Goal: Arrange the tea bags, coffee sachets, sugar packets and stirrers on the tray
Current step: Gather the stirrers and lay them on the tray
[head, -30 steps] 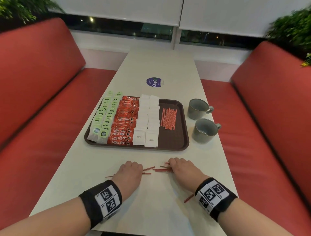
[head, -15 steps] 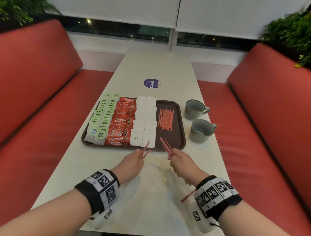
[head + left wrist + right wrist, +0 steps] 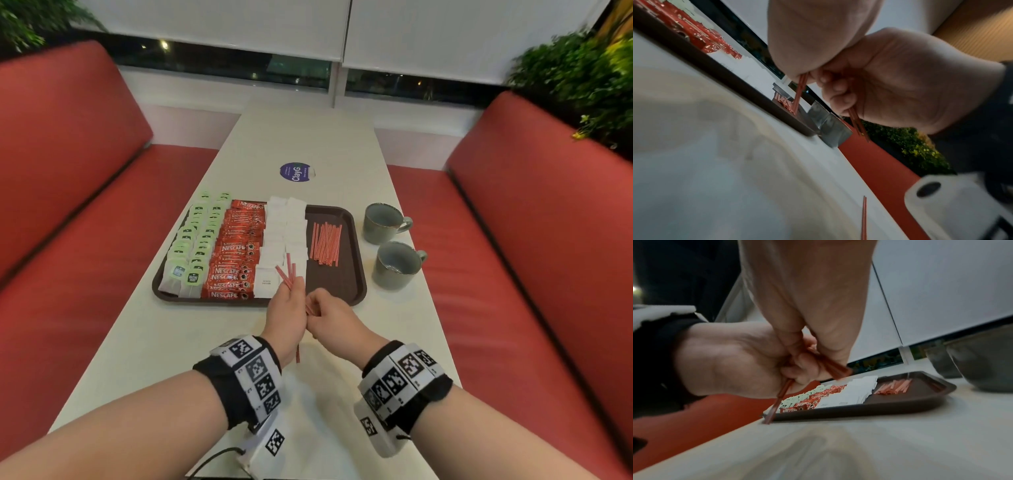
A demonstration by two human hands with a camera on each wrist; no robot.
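Observation:
A brown tray [image 3: 344,279] holds rows of green tea bags [image 3: 193,240], red coffee sachets [image 3: 236,250], white sugar packets [image 3: 286,236] and a pile of red stirrers [image 3: 325,243]. Just in front of its near edge my two hands meet above the table. My left hand [image 3: 294,287] grips a few red stirrers [image 3: 287,272] that stick up over the sugar packets. My right hand [image 3: 317,305] touches the left and pinches more stirrers [image 3: 858,125], mostly hidden in the head view. One loose stirrer [image 3: 297,353] lies on the table under my left wrist.
Two grey cups [image 3: 383,222] [image 3: 397,265] stand to the right of the tray. A round purple sticker [image 3: 295,172] sits on the white table [image 3: 171,342] behind it. Red benches [image 3: 68,240] run along both sides.
Both hands rose from the table, each with stirrers picked up, moved toward the tray and came together. Only one loose stirrer is left on the table.

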